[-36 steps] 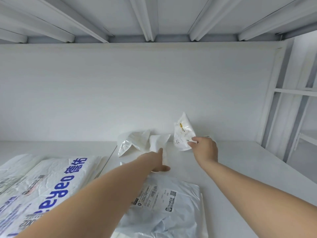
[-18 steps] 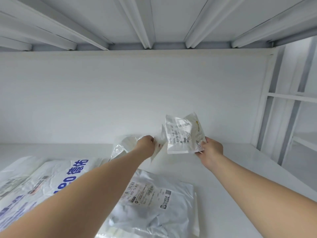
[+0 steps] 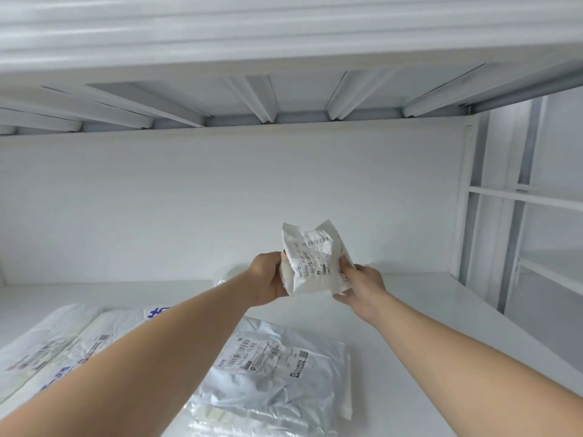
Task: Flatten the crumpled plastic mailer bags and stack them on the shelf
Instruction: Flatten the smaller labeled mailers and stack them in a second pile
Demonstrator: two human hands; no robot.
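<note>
A small crumpled white mailer bag (image 3: 310, 260) with a printed label is held up above the white shelf (image 3: 410, 310). My left hand (image 3: 268, 283) grips its left edge and my right hand (image 3: 362, 287) grips its right edge. Below them a flattened grey mailer (image 3: 274, 376) with a shipping label lies on a stack near the front. To the left lie larger flat white mailers (image 3: 72, 342) with blue lettering, partly hidden by my left arm. Another crumpled bag (image 3: 225, 277) peeks out behind my left wrist.
The white back wall (image 3: 220, 200) closes the shelf behind. The ribbed underside of the upper shelf (image 3: 268, 102) hangs overhead. A white upright post (image 3: 470, 200) bounds the right side, with further shelving (image 3: 536, 216) beyond it.
My left hand left the crumpled bags at the back and took the left edge of the small mailer. Both hands raised it and pulled it nearer. The view tilted upward.
</note>
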